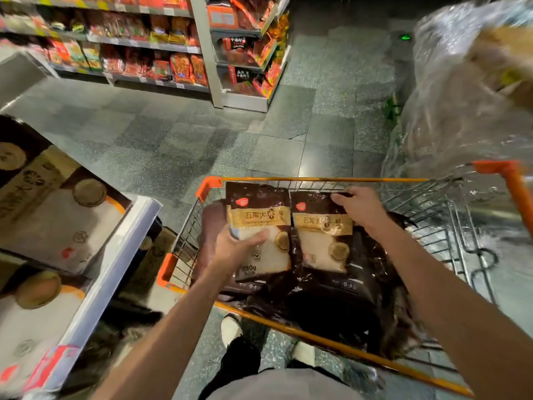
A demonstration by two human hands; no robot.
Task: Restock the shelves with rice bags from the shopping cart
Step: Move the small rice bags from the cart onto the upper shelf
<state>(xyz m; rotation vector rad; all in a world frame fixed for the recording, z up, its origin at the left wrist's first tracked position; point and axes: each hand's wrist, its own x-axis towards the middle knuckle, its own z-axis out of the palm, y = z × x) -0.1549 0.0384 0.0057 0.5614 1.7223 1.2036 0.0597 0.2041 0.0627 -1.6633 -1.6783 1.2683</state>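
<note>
Two brown-and-white rice bags with gold labels stand side by side over the orange-rimmed wire shopping cart (pixel 323 179). My left hand (pixel 235 246) grips the left rice bag (pixel 261 215) by its lower left side, thumb across the front. My right hand (pixel 359 206) pinches the top edge of the right rice bag (pixel 321 241). More dark rice bags (pixel 340 307) lie piled in the cart beneath them. On my left, the white shelf (pixel 115 272) holds matching rice bags (pixel 60 217) lying flat.
Shelves of red snack packets (pixel 129 53) line the far side of the grey tiled aisle (pixel 173 140). A large plastic-wrapped bundle (pixel 461 96) stands at the right beyond the cart. My shoes (pixel 230 330) are on the floor just behind the cart.
</note>
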